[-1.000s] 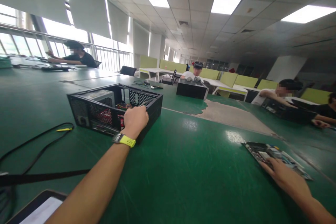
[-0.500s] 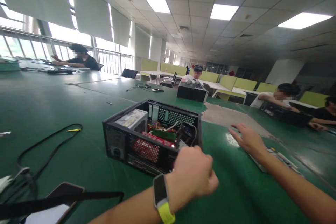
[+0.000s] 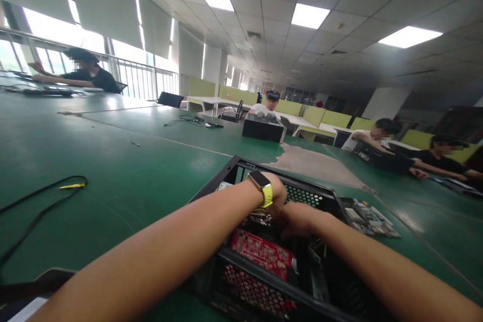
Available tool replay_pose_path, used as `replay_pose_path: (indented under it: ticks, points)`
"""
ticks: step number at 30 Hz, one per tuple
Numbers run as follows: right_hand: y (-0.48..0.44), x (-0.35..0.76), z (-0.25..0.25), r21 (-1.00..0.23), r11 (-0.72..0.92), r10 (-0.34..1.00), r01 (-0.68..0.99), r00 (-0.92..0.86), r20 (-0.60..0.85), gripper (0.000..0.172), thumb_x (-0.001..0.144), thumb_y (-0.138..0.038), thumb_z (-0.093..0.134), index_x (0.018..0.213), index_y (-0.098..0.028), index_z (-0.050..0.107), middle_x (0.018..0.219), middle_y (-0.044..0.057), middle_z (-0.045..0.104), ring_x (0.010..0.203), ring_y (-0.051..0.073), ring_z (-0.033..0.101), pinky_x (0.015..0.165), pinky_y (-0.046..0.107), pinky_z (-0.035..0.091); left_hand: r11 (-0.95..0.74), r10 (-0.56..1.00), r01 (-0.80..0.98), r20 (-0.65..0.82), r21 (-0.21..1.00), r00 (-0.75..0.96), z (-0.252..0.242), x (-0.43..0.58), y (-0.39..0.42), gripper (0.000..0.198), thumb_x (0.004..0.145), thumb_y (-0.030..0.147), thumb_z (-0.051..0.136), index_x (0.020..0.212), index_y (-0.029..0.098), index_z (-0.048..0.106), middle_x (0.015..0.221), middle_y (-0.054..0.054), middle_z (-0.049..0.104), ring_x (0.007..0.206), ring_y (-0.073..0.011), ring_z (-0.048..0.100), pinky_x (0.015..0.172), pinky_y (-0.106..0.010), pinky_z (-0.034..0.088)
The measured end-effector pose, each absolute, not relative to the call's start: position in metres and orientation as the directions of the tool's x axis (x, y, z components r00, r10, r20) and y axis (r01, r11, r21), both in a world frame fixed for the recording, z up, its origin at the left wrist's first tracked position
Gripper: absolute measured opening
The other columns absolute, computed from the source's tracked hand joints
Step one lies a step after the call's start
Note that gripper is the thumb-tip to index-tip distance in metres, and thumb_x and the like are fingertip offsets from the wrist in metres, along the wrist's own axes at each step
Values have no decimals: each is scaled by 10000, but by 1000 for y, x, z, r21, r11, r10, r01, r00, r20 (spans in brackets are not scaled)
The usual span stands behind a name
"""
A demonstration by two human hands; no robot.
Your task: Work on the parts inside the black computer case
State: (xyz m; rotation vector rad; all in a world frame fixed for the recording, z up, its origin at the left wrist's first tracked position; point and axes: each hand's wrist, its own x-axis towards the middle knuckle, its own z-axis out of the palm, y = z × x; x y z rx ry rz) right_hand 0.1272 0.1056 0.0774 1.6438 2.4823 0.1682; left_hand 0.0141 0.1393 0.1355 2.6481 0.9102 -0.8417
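Observation:
An open black computer case (image 3: 306, 187) lies on the green table right in front of me, with a red circuit card (image 3: 262, 251) and wiring showing inside. Both my hands reach down into it. My left hand (image 3: 278, 197), with a yellow-strapped watch on the wrist, is bent over the wiring near the case's far wall, and its fingers are hidden. My right hand (image 3: 299, 219) sits just beside it, touching it, fingers curled downward into the case around something I cannot make out.
A loose circuit board (image 3: 372, 214) lies on the table just right of the case. A black cable (image 3: 37, 201) with a yellow tag (image 3: 71, 186) runs at the left. Another black case (image 3: 263, 131) stands farther back. Several people sit at tables behind.
The case has come much closer to me. My left hand left the case's front edge and went inside; my right hand moved off the loose board into the case.

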Motion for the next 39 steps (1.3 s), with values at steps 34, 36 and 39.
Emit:
replay_pose_path:
  ticks: [34,36,39]
  points:
    - [102,127,71,284,451,858,846,-322,-400,360,681,-221,585,1019,-206,708,961,115,707,895,276,662,638,300,486,-744,600,665,-513,-74,614,90,8,141,231,669,330,702,808,150,741,903,-107,724,758,-269,646,706,-355,524]
    - [102,126,71,285,448,858,847,-318,-404,366,687,-210,580,1031,-210,706,965,113,707,898,272,662,643,298,487,-749,592,658,-522,-76,614,91,8,140,253,709,350,670,832,139,738,928,-111,720,770,-264,644,718,-354,521]
    - [102,126,71,288,447,858,847,-316,-405,362,687,-212,588,1028,-208,706,965,115,706,898,270,662,646,295,487,-749,590,657,-537,-86,602,92,9,139,253,713,345,669,856,149,736,934,-99,721,777,-245,644,717,-321,518]
